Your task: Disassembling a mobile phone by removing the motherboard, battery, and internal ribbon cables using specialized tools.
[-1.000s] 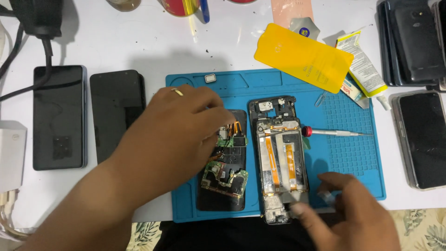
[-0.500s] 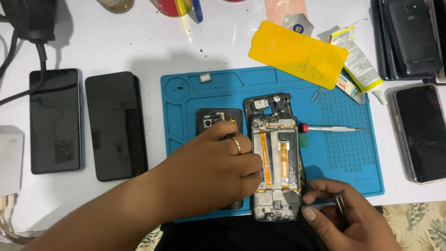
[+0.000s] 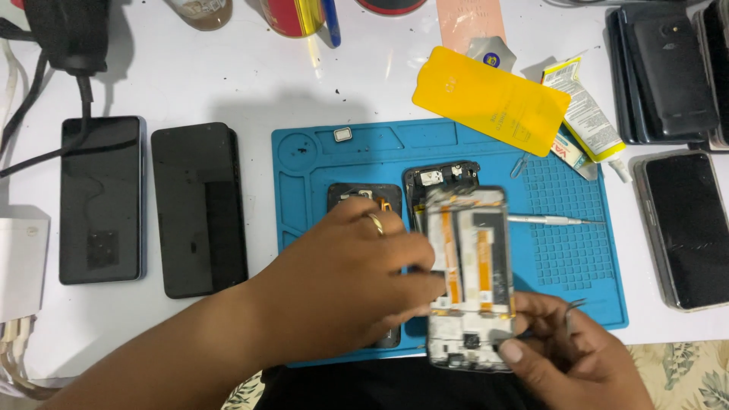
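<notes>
Over a blue repair mat (image 3: 319,163), the left hand (image 3: 349,281) and right hand (image 3: 558,357) pinch an opened phone frame (image 3: 471,273); its back is off, 2 orange flex cables exposed, reassembly apparently remaining.

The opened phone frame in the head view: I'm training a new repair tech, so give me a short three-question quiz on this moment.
1. True or false: the opened phone frame lies flat and untouched on the blue work mat.
2. Which hand also holds the metal tweezers?
A. left hand
B. right hand
C. neither
3. Fill in: the slim screwdriver lies on the mat to the ____ of the frame.

Key:
1. False; the left hand and right hand both grip it.
2. B
3. right
</notes>
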